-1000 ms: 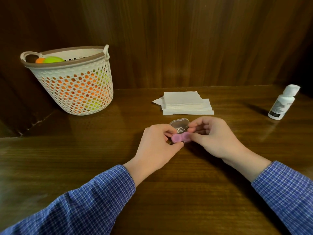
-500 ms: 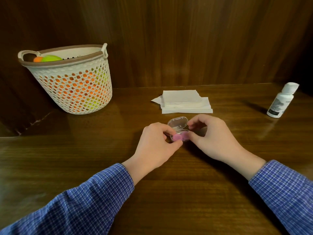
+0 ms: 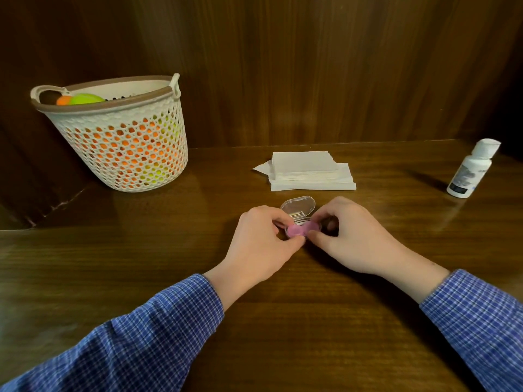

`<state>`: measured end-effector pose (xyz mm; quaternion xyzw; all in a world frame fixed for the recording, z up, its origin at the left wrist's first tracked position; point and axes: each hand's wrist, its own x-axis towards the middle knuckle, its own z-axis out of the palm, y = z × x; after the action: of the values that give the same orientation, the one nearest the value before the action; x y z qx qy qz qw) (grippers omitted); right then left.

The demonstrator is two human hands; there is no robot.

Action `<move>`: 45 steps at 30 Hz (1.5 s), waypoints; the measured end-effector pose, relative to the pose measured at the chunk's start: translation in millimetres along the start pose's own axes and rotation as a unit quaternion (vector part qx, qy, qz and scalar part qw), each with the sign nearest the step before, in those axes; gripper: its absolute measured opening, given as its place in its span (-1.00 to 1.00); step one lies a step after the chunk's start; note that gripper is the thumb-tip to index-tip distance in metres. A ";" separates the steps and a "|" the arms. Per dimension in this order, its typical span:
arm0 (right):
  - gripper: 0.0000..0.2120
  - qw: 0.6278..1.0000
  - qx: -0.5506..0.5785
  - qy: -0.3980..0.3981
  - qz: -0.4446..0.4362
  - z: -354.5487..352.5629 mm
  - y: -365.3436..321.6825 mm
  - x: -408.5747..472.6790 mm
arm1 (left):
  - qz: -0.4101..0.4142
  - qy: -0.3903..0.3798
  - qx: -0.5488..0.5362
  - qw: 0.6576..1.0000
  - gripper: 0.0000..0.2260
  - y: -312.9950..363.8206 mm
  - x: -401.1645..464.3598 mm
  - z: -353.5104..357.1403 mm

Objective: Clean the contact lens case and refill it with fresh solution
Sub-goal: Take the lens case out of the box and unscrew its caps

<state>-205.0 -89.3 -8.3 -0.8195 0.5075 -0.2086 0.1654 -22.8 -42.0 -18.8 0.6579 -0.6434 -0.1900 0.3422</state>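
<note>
Both forearms wear long shirt sleeves of woven blue cloth with a fine check of white and darker blue lines. The left checked sleeve [image 3: 135, 335] ends in a plain cuff at the wrist; the right checked sleeve [image 3: 478, 315] does likewise. The bare left hand [image 3: 261, 244] and bare right hand [image 3: 351, 236] carry no rings, watch or gloves.

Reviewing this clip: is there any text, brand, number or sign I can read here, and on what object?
None can be read.
White bottle: its label bears grey print and a dark patch, too blurred to read.
Tissue stack, basket and pink lens case: no print shows.
</note>
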 end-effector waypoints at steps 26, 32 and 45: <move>-0.86 0.986 0.169 0.011 -0.009 -4.7 0.1 -1.3 | 0.013 0.003 -0.029 0.999 -0.77 -1.2 0.5 -0.8; -0.96 0.953 0.290 -0.030 0.089 -25.4 3.4 3.7 | 0.015 0.023 -0.024 0.999 -0.58 -1.8 -2.1 -3.0; -0.92 0.975 0.151 -0.153 0.055 -36.2 3.5 -3.6 | 0.036 -0.018 -0.013 0.999 -0.33 -8.2 8.6 -16.2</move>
<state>-227.5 -89.8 20.4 -0.7779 0.4833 -0.1454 0.3744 -4.9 -47.5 -11.6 0.6262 -0.6704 -0.1973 0.3458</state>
